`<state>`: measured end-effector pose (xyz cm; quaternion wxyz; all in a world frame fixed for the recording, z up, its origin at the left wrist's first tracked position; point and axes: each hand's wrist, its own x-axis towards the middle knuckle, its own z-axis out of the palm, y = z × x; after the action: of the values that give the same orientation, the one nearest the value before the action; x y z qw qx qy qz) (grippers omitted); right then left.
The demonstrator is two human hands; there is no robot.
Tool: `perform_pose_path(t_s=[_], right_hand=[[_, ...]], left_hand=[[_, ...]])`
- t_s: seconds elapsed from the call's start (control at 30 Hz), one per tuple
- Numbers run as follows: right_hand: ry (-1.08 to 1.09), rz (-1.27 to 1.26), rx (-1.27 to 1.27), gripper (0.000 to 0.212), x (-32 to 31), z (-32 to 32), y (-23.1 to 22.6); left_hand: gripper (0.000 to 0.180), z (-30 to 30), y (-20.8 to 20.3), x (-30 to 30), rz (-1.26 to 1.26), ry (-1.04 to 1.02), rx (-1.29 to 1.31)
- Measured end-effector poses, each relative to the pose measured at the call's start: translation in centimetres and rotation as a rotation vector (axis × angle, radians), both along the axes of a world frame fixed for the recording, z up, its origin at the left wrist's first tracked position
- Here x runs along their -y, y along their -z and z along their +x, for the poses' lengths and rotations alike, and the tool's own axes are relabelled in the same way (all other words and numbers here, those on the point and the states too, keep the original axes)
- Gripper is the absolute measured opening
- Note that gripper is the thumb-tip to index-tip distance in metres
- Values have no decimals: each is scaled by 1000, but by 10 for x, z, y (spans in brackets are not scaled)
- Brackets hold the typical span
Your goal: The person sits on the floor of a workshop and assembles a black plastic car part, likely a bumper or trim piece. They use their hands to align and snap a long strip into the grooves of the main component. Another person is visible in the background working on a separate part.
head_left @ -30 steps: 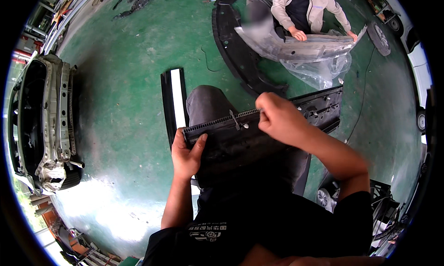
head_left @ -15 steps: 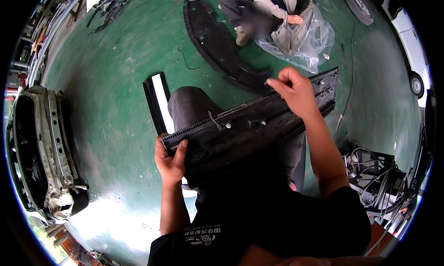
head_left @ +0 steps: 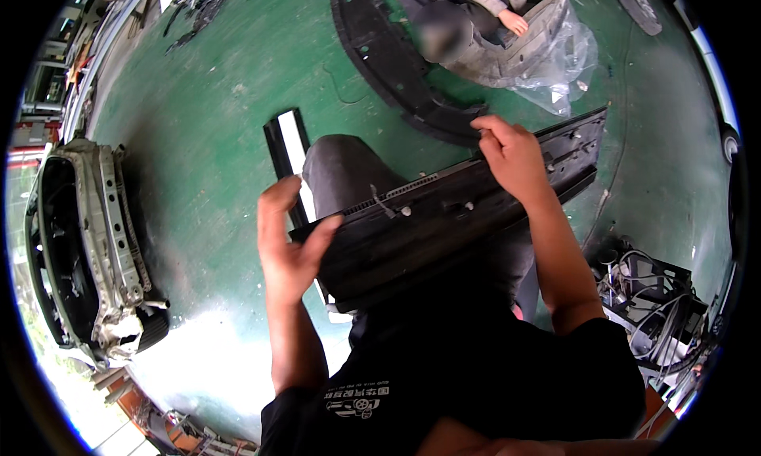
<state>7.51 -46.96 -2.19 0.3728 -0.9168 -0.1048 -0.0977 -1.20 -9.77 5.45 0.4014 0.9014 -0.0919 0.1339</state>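
A long black plastic car trim panel point(head_left: 428, 226) lies tilted across my lap, its inner side up. Small white clips and a slotted strip point(head_left: 412, 189) run along it. My left hand point(head_left: 287, 234) is lifted at the panel's left end, fingers and thumb wide apart, the thumb over the corner. At the far edge, right of the middle, my right hand point(head_left: 514, 161) has its thumb and forefinger curled together; what they pinch is too small to name. Behind the panel's left end stands a black and white long piece point(head_left: 292, 143), beside my knee point(head_left: 341, 166).
A curved black plastic liner point(head_left: 396, 83) lies ahead on the green floor. Beyond it a co-worker's hand point(head_left: 514, 22) rests at a grey part in clear plastic wrap point(head_left: 567, 67). A car body section point(head_left: 103, 250) stands left; a black box with cables point(head_left: 654, 289) sits right.
My left hand has let go of the panel's left end and opened. My right hand stays by the far edge, turned slightly. The whole view has shifted; the co-worker's grey part lies lower.
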Motion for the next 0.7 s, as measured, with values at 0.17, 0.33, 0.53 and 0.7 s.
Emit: perform_pose_path(t_s=[0.17, 0.33, 0.53, 0.7], right_hand=[[64, 25, -60, 21, 2, 1, -1], [109, -30, 6, 18, -8, -1, -3], [125, -41, 41, 18, -14, -2, 3], [104, -69, 63, 18, -14, -6, 1]], left_hand=[[51, 42, -32, 24, 412, 301, -189], [33, 61, -33, 30, 366, 466, -147], [11, 84, -16, 17, -88, 288, -212], [36, 91, -27, 22, -142, -64, -49]])
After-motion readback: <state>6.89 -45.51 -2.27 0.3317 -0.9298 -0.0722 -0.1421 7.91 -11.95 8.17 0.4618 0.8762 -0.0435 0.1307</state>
